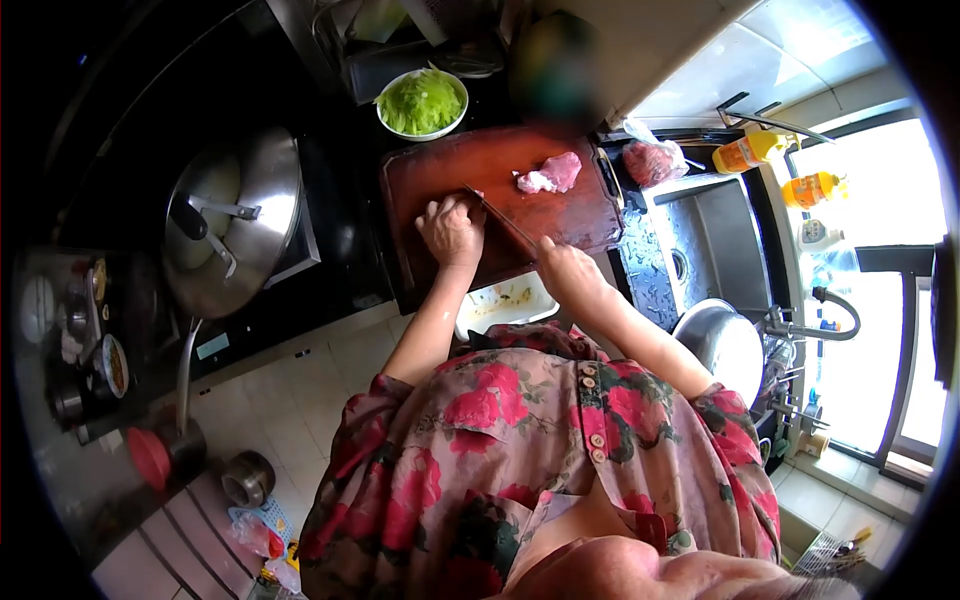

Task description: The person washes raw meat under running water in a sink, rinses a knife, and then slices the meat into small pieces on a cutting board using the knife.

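Observation:
My right hand (572, 272) is wrapped round the handle of a kitchen knife (508, 222), whose blade slants up and left across the brown cutting board (430, 170). On the board, my left hand (452, 232) is closed with curled fingers beside the blade. A small bit of pink meat (479, 195) shows at its fingertips, mostly hidden by the hand. Apart from both hands, a larger piece of raw meat (556, 175) lies on the right part of the board. Behind the board stands a white bowl (440, 134) heaped with shredded green vegetable (422, 102).
A large lidded wok (240, 230) sits on the stove at left. To the right are a sink (708, 240), a metal basin (715, 335) and a bag of meat (655, 160). A white container (505, 305) is below the board's near edge. Bottles (750, 152) line the window.

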A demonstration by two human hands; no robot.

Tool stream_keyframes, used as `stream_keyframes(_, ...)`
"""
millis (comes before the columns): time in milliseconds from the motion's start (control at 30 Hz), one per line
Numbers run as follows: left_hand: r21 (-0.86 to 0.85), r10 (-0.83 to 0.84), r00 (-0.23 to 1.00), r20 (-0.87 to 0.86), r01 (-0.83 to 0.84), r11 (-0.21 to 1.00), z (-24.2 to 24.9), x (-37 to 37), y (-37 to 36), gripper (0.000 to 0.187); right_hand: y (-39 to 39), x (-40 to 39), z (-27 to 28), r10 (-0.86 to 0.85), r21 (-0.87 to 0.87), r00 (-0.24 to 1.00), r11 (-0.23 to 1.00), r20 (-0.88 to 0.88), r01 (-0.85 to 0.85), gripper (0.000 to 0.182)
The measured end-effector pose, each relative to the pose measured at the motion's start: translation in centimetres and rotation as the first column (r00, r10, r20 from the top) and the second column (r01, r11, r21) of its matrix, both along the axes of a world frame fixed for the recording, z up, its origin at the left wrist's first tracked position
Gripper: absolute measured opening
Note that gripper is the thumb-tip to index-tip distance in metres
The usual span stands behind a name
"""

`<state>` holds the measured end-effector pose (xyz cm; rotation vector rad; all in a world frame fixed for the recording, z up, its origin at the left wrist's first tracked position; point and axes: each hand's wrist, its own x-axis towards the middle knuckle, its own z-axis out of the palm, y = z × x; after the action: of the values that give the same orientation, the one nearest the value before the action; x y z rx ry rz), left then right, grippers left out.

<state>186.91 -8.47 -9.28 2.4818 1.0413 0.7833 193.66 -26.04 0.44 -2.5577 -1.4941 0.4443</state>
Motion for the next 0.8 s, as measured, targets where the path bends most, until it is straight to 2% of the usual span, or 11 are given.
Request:
stream_keyframes(67, 0.021, -0.009, 0.999, -0.032, 0.009, 1.0, -0.4, -0.1, -0.1, 0.018, 2.3, -0.1, -2.1, -0.023, 0.013, 1.0, 1.0, 0.011, 0.023, 0.008)
stream_keyframes(133, 0.046, 0.01, 0.998, 0.064, -0.013, 0.999, -0.4, 0.1, -0.1, 0.018, 4.6, 0.1, -2.4, -0.006, -0.042, 0.996, 0.999, 0.094, 0.01, 0.009)
stream_keyframes(200, 0.042, -0.006, 0.998, 0.054, 0.003, 0.999, -0.3, -0.2, -0.1, 0.017, 4.4, 1.5, -1.4, -0.129, -0.046, 0.99, 0.991, -0.049, 0.126, 0.014)
stream_keyframes(300, 0.047, 0.033, 0.986, 0.165, -0.041, 0.998, -1.0, 0.3, 0.1, 0.017, 2.4, 1.7, 1.3, -0.115, -0.024, 0.991, 0.993, -0.065, 0.114, 0.017)
stream_keyframes(400, 0.024, 0.038, 0.993, 0.115, -0.041, 0.999, 0.0, -0.2, 0.0, 0.017, 0.8, 0.8, 2.7, -0.091, -0.124, 0.993, 0.989, -0.075, 0.081, 0.019)
stream_keyframes(533, 0.017, -0.01, 0.998, 0.065, 0.009, 1.0, -0.2, -0.3, -0.1, 0.017, 1.6, 0.8, 0.5, -0.06, -0.119, 0.993, 0.992, -0.099, 0.048, 0.018)
stream_keyframes(600, 0.031, 0.014, 0.998, 0.059, -0.016, 0.999, -0.9, 0.1, 0.1, 0.013, 4.2, 1.8, -2.0, -0.086, -0.012, 0.991, 0.996, -0.104, 0.086, 0.015)
stream_keyframes(700, 0.013, 0.005, 0.998, 0.067, -0.006, 1.0, 0.1, -0.2, -0.1, 0.013, 5.6, 3.2, -2.4, -0.089, -0.003, 0.991, 0.996, -0.098, 0.089, 0.014)
stream_keyframes(800, 0.012, 0.02, 0.992, 0.124, -0.021, 1.0, -0.3, 0.1, 0.1, 0.016, 3.4, 2.4, 0.4, -0.109, -0.004, 0.991, 0.994, -0.081, 0.109, 0.014)
